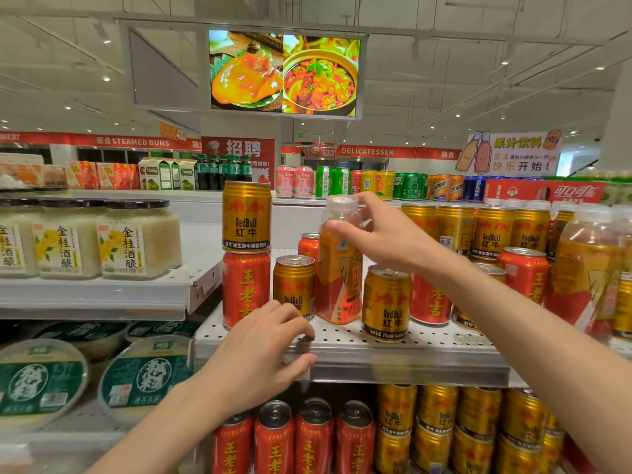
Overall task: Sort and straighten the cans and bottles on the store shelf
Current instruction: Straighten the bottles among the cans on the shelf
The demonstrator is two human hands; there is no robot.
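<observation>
My right hand [376, 230] grips the neck of an orange drink bottle [338, 285] with a white cap, standing upright on the perforated metal shelf [427, 340]. My left hand [263, 350] rests on the shelf's front edge with curled fingers, holding nothing, just in front of a small gold Red Bull can [294, 285]. A gold Red Bull can [247, 215] is stacked on a red can [245, 285] at the shelf's left end. Another gold can [386, 302] stands right of the bottle, with red cans behind it.
Jars of rice wine [136, 241] fill the left shelf, with green-lidded tubs [143, 374] below. More gold cans and orange bottles [588, 265] crowd the right. Rows of red cans [294, 439] and gold cans [441, 425] fill the shelf below.
</observation>
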